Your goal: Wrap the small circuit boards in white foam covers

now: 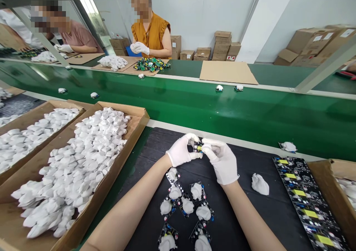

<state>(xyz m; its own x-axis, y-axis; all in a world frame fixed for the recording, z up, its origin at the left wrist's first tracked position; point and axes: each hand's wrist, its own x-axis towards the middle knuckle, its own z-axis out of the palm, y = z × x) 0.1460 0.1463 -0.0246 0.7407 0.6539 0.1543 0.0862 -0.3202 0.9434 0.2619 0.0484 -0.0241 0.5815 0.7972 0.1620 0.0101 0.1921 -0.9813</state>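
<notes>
Gloved in white, my left hand (pixel 183 149) grips a small black circuit board (pixel 198 147) with a yellow-wrapped part by its edges. My right hand (pixel 222 160), also gloved, closes at the board's right side, its fingers pinching a lump of white putty (pixel 206 148) against it; the fingers partly hide the lump. Below the hands, several circuit boards (pixel 187 205) lie on the black mat, each topped with a white putty blob. A loose putty lump (pixel 260 184) rests on the mat, right of my right forearm.
A cardboard tray (pixel 144 115) heaped with white lumps (pixel 91 151) stands at left. Joined bare circuit boards (pixel 308 202) lie at right beside another cardboard box (pixel 319 169). Ahead runs a green conveyor belt (pixel 180 106) carrying a few topped boards; co-workers (pixel 152 36) sit beyond it.
</notes>
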